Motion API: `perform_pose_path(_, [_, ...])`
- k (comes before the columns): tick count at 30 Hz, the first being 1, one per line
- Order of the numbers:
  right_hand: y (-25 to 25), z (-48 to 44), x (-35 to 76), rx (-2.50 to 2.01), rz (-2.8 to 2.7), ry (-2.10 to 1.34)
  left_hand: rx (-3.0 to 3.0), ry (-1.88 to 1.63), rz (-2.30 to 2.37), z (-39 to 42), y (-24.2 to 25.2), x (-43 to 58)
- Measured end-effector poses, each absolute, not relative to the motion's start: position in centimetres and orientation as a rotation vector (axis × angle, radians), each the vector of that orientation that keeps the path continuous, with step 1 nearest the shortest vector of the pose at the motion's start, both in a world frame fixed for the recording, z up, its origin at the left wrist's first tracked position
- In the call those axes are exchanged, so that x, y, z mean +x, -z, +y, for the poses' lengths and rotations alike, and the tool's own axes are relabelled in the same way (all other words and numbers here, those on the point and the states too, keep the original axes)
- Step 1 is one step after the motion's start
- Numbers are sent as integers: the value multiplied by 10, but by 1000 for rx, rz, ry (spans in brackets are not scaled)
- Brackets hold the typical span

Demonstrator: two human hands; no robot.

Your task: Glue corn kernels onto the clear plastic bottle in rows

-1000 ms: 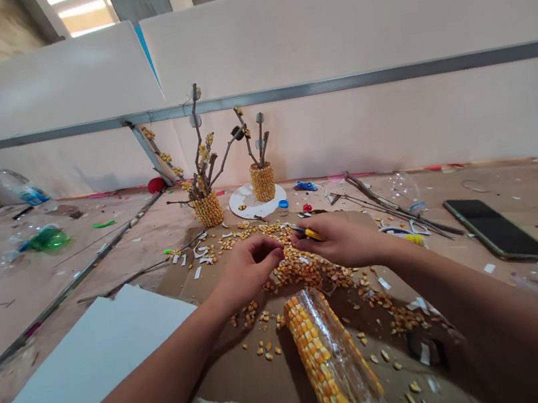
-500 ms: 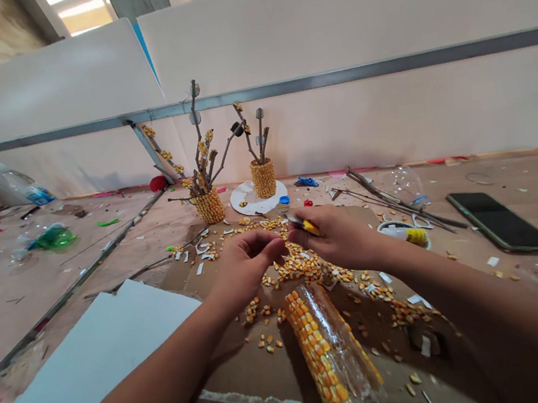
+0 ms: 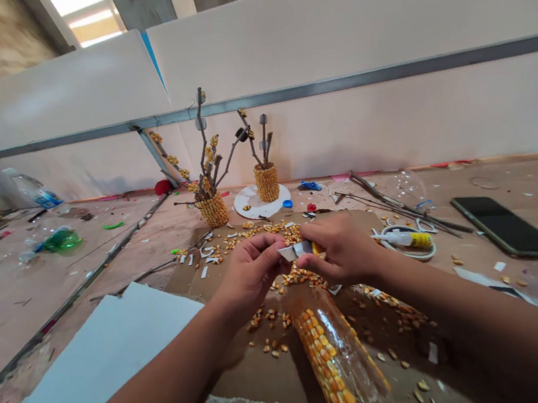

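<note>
My right hand (image 3: pixel 344 247) is closed around a utility knife (image 3: pixel 303 248) with some yellow on its handle. The knife's metal end points left, towards my left hand (image 3: pixel 254 274). There the thumb and fingers pinch a small white piece (image 3: pixel 286 253), which meets or nearly meets the knife. Below both hands lies a clear plastic bottle (image 3: pixel 354 333), partly covered with rows of corn kernels (image 3: pixel 326 361). Loose kernels (image 3: pixel 305 278) are scattered beneath and around the hands on a cardboard sheet (image 3: pixel 254 372).
White sheets (image 3: pixel 115 359) lie at left. Behind stand kernel-covered pots (image 3: pixel 212 211) holding twigs, one on a white disc (image 3: pixel 250 212). At right are a glue bottle (image 3: pixel 409 238), a phone (image 3: pixel 508 226) and branches (image 3: pixel 395 199). A white partition (image 3: pixel 350 34) closes off the back.
My hands have come together, and the knife now points left at my left fingers. The white piece shows between them. The view has tilted slightly up.
</note>
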State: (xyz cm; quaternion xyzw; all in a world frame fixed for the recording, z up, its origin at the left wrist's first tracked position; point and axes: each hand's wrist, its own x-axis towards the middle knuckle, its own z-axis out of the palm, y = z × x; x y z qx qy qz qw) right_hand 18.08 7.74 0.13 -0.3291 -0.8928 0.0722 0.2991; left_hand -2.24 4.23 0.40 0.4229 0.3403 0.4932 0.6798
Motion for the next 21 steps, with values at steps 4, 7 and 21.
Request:
perform_pose_path(4, [-2, 77, 180, -899, -2370, -183, 942, -1104, 770, 43, -2, -22])
perform_pose_path(7, [-1, 78, 181, -892, -2374, -175, 949, -1118, 761, 43, -2, -21])
perform_pose_path(21, [0, 80, 182, -892, -2416, -153, 1092, -1174, 800, 42, 1, -20])
